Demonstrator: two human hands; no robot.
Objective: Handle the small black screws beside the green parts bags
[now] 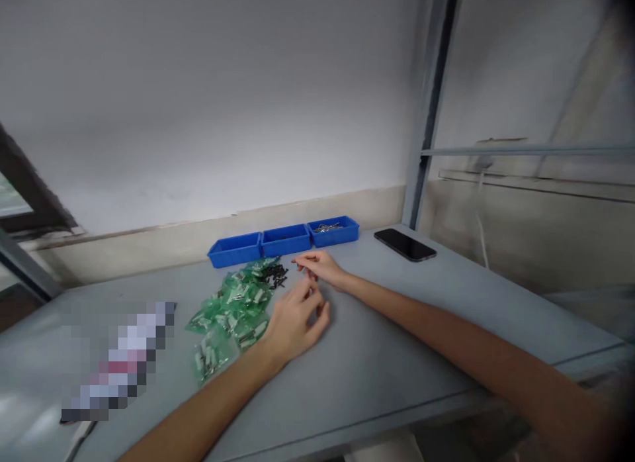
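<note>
Right hand (321, 267): fingertips drawn together, right of bags (243, 293); anything pinched too small to tell. Left hand (296, 316): fingers loosely curled, just beside bags' right edge; grip hidden, cannot tell. Dark parts (278, 277): loose heap at bags' far right end; likely light, stiff, prone to roll; pinch mid-length. Bags: likely light, soft, slippery; grasp by loose corner. Bins (286, 244): beyond bags.

Bags (243, 293): translucent green, pale pieces (208, 361) showing through. Three trays (288, 245): plain blue. Loose small parts (276, 277): black. Slender pieces (327, 228) in one tray: silver. Phone (404, 244): black. Bench (387, 363): plain grey. Wall (248, 104): whitish, beige band (380, 207) below. Blurred item (133, 343): pale lavender, pink patch (124, 367).
</note>
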